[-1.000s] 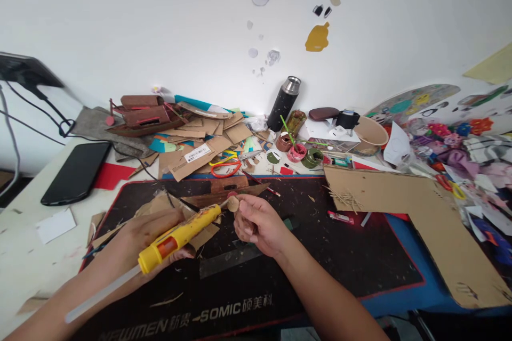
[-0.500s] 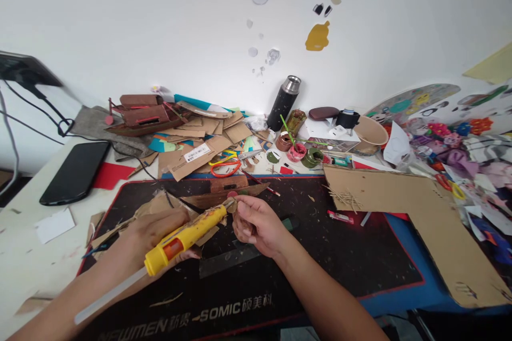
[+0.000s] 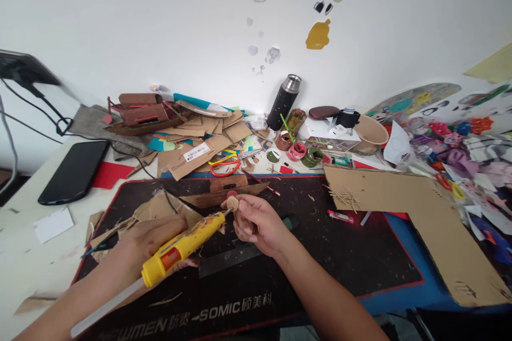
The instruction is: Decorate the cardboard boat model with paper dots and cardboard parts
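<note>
My left hand [image 3: 154, 237] is closed around a yellow hot glue gun [image 3: 186, 245], with a long translucent glue stick [image 3: 108, 306] jutting from its rear. The gun's nozzle meets a small round cardboard disc [image 3: 232, 203]. Between thumb and fingertips, my right hand [image 3: 256, 224] pinches that disc by its edge. Just behind it lies a flat brown cardboard boat piece [image 3: 212, 197] with a small red round on it, partly covered by my hands. Torn cardboard [image 3: 154, 206] sits beyond my left hand.
A brown model boat [image 3: 146, 114] stands at the back left near cardboard scraps [image 3: 204, 152]. Orange-handled scissors [image 3: 226, 168], paint pots [image 3: 296, 152] and a black flask [image 3: 284, 101] line the back. An L-shaped cardboard sheet [image 3: 424, 213] lies right; a phone [image 3: 74, 172] lies left.
The disc has turned so its round face shows toward me and sits slightly higher. The glue gun has shifted slightly left and down.
</note>
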{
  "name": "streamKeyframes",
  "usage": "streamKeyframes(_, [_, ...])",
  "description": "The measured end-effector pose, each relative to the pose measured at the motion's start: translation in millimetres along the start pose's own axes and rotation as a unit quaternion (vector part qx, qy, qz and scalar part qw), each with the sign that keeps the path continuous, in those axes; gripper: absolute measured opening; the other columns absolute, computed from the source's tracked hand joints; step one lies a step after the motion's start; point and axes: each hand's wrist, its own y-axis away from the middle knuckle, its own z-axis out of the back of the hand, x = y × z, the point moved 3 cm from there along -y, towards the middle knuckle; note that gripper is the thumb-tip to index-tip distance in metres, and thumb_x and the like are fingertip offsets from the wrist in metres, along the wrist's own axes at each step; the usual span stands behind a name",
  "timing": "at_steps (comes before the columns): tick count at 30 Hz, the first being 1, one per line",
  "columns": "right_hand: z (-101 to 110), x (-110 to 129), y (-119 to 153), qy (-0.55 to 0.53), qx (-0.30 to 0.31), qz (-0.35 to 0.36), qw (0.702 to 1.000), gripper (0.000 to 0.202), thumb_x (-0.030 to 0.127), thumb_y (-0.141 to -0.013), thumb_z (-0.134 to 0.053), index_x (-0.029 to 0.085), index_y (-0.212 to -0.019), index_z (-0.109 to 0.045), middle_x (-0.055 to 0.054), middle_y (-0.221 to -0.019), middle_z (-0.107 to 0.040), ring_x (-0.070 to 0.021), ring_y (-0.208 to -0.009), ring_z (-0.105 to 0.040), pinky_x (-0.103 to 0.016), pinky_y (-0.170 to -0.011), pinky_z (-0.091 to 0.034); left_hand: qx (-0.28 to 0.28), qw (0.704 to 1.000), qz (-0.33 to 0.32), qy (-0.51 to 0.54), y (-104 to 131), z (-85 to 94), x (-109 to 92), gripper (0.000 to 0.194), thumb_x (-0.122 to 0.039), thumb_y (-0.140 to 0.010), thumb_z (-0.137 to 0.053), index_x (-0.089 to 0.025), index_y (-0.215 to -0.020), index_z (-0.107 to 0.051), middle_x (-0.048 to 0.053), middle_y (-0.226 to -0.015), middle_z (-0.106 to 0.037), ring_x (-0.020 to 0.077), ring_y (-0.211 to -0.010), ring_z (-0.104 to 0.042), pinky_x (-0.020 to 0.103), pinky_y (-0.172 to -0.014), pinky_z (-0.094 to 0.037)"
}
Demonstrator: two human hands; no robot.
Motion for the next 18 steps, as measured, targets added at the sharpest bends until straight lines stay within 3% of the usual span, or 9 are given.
streamKeyframes(7, [0.7,-1.4,-0.3,0.003,0.0,0.0,1.0,0.048,0.059,-0.085,-0.089,0.019,-0.089,-0.064,0.012,-0.049,-0.046,-0.0049,-0.038,-0.025,-0.023,-0.041,-0.016,-0.007,1.0,0.01,0.021,-6.5,10.3,-6.8,0.042,-0.07,-0.097,-0.063,-0.028,-0.09,-0.067,-0.001,-0.074,-0.071,0.0171,-0.061,-0.068,0.025,-0.055,-0.047])
streamKeyframes(12, [0.1,-1.3,-0.7,0.001,0.004,0.001,1.0,0.048,0.059,-0.084,-0.09,0.019,-0.087,-0.063,0.012,-0.049,-0.047,-0.0049,-0.038,-0.025,-0.023,-0.04,-0.016,-0.005,1.0,0.012,0.024,-10.8,14.8,-10.9,0.039,-0.068,-0.098,-0.062,-0.031,-0.104,-0.073,0.001,-0.088,-0.078,0.0192,-0.072,-0.074,0.024,-0.062,-0.054])
streamKeyframes(18, [0.1,-0.9,-0.7,0.007,-0.004,-0.005,1.0,0.048,0.06,-0.083,-0.09,0.019,-0.087,-0.064,0.012,-0.048,-0.047,-0.005,-0.038,-0.026,-0.023,-0.04,-0.016,0.002,0.999,0.026,0.029,-11.0,14.4,-9.2,0.038,-0.067,-0.1,-0.06,-0.031,-0.095,-0.074,0.003,-0.09,-0.08,0.0203,-0.074,-0.075,0.026,-0.063,-0.056])
